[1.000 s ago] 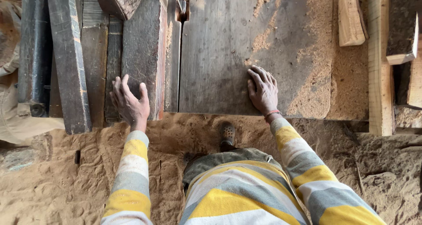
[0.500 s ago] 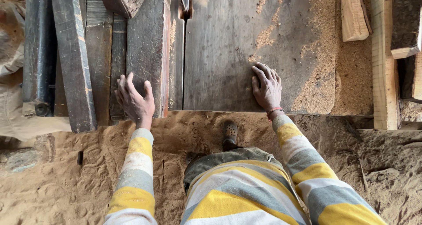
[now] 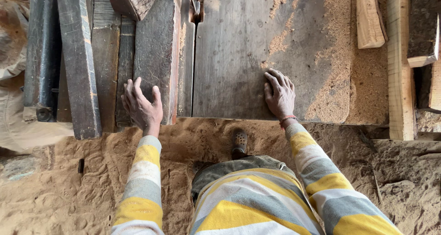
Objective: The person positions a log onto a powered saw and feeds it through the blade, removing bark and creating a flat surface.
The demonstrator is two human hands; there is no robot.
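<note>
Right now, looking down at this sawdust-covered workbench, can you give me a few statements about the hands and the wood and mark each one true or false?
1. The left hand rests on a dark plank. True.
2. The right hand grips a hammer. False: it lies flat and empty on the wide dark board.
3. Sawdust lies on the board right of the right hand. True.
4. Both hands touch each other. False: they are apart, on separate pieces.
5. The sleeves are plain black. False: they are striped yellow, grey and white.
</note>
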